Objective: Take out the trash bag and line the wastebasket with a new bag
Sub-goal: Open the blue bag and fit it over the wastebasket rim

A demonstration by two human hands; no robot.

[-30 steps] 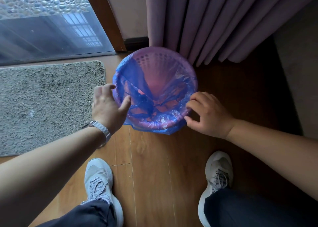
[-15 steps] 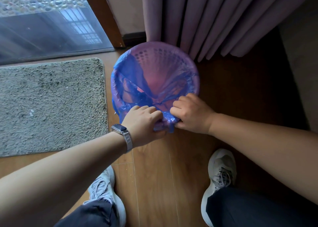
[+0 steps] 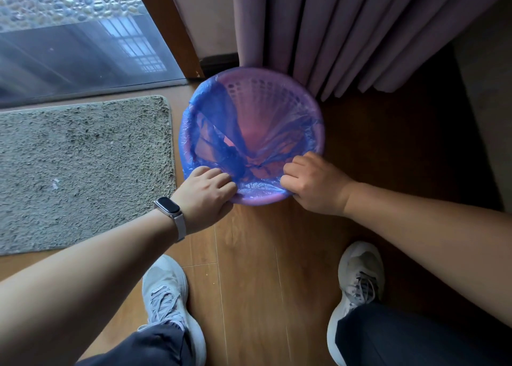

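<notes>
A round pink perforated wastebasket (image 3: pixel 277 88) stands on the wooden floor in front of a curtain. A thin blue trash bag (image 3: pixel 210 121) lies inside it, draped over the left and near rim, while the far right rim is bare plastic. My left hand (image 3: pixel 206 192), with a watch on the wrist, pinches the bag at the near left rim. My right hand (image 3: pixel 313 184) grips the bag's edge at the near right rim. The stretch of blue film between the two hands lies over the near rim.
A grey shaggy mat (image 3: pixel 83 169) lies on the floor to the left of the basket. A glass door (image 3: pixel 77 38) and its wooden frame are behind it. Purple curtain folds (image 3: pixel 360 27) hang just behind the basket. My two grey shoes (image 3: pixel 166 296) stand on the near floor.
Both hands met at the near rim half a second ago and have now spread apart along it, pulling the bag's edge over the rim. The loose flap hanging below the near rim is gone.
</notes>
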